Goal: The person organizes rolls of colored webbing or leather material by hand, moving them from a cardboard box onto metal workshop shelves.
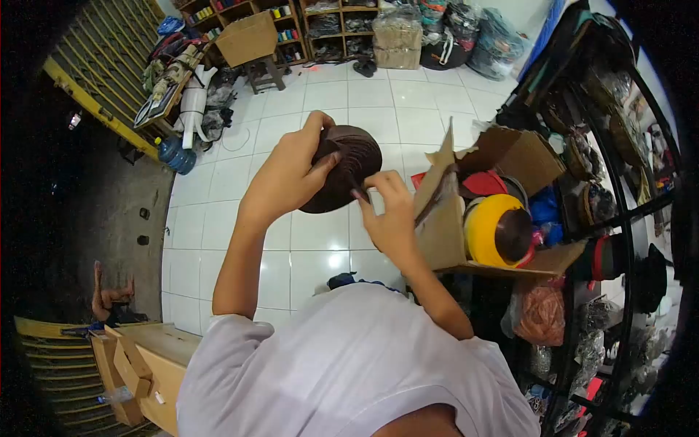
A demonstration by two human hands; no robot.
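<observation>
A roll of dark brown strap (338, 164), wound in many layers, is held up in front of me above the tiled floor. My left hand (298, 164) grips it from the left, with the thumb across its face and the fingers over its upper edge. At the roll's lower right, my right hand (386, 207) has its thumb and fingers bent against the layers. Part of the roll is covered by my hands, and a loose end of strap cannot be made out.
Right of my hands stands an open cardboard box (440, 226) holding a yellow roll (484, 229) and other coloured rolls. A black rack (619, 218) of goods rises beyond it. A blue water bottle (176, 156) stands at left. Shelves (320, 29) and a stool (263, 75) are at the back.
</observation>
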